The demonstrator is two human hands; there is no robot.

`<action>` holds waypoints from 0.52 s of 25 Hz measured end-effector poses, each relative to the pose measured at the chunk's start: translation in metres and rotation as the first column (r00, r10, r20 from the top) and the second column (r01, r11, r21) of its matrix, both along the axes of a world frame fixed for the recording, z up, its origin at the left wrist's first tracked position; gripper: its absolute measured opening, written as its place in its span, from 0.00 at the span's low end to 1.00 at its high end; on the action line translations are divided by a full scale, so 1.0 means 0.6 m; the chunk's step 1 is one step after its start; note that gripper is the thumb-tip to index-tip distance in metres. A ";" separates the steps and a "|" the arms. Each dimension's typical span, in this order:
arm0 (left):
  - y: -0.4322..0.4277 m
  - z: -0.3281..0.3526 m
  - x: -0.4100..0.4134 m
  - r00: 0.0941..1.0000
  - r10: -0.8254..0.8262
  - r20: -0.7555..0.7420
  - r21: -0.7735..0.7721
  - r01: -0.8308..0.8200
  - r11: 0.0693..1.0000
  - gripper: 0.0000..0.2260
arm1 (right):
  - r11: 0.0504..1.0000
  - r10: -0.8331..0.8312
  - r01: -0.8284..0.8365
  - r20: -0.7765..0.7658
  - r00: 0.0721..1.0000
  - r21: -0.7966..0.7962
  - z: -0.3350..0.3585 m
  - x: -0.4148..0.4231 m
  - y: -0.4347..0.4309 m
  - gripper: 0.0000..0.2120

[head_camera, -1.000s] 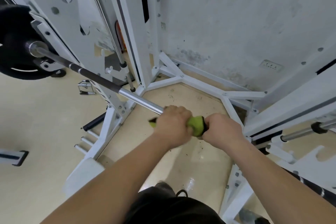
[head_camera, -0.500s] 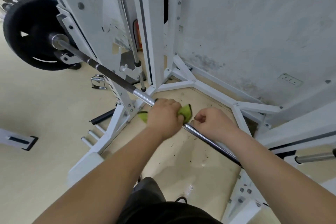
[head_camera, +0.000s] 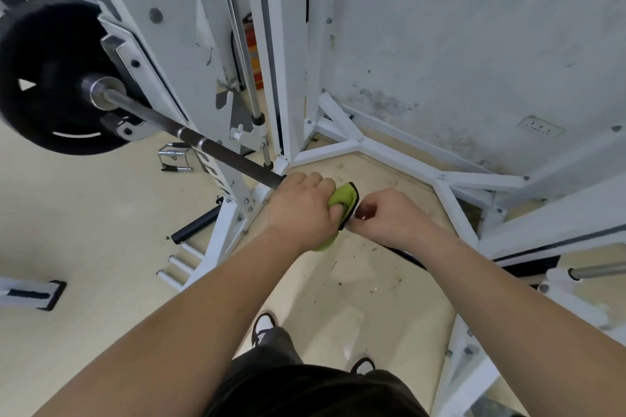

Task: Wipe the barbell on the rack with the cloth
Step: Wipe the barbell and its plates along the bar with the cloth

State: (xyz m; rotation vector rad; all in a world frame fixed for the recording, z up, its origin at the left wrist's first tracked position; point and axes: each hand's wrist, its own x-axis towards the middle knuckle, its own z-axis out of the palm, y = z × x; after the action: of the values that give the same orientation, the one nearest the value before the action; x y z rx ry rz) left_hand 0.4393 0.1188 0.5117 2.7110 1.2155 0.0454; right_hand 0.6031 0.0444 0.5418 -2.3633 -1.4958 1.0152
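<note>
Moved: left hand [head_camera: 301, 210] and lime-green cloth with black trim [head_camera: 343, 196] sitting further along the dark knurled steel barbell [head_camera: 233, 161] toward the round black weight plate [head_camera: 44, 78] than half a second ago, covering the bright smooth stretch showing then; right hand [head_camera: 393, 218] closing up and touching the cloth.
Left hand: wrapping fully round the cloth, clamping it onto the barbell, knuckles up.
Right hand: curling round the barbell on the cloth's far side from the plate, thumb and forefinger meeting the trimmed edge.
Barbell: running from the plate, resting on the white-painted steel rack [head_camera: 169, 44] just beside the plate, passing through both hands, showing again beyond the right hand.
Cloth: folding over the barbell, a tail hanging below the left hand.
</note>
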 end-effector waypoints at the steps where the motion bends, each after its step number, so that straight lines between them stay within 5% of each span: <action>1: 0.010 -0.007 -0.006 0.999 -0.031 0.019 0.011 0.030 0.999 0.17 | 1.000 -0.010 0.010 0.005 1.000 -0.012 0.004 -0.009 0.009 0.15; 5: 0.020 0.004 0.006 1.000 -0.013 -0.002 -0.051 0.012 0.999 0.13 | 0.997 -0.074 0.074 0.010 0.997 -0.010 0.013 -0.034 0.030 0.12; 9: 0.002 0.015 0.005 0.986 -0.164 -0.025 -0.045 0.163 0.986 0.10 | 0.997 0.020 -0.014 0.072 0.997 -0.077 0.024 -0.032 0.052 0.11; 13: 0.037 0.020 -0.019 0.996 0.087 -0.034 0.024 -0.086 0.996 0.12 | 0.998 -0.052 0.052 -0.016 0.999 -0.019 0.030 -0.015 0.017 0.04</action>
State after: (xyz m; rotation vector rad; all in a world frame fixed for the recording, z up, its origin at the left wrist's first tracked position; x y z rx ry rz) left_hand 0.4279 0.1410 0.5234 2.6871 1.3500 0.0231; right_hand 0.5942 0.0544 0.5598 -2.3867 -1.4176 1.0386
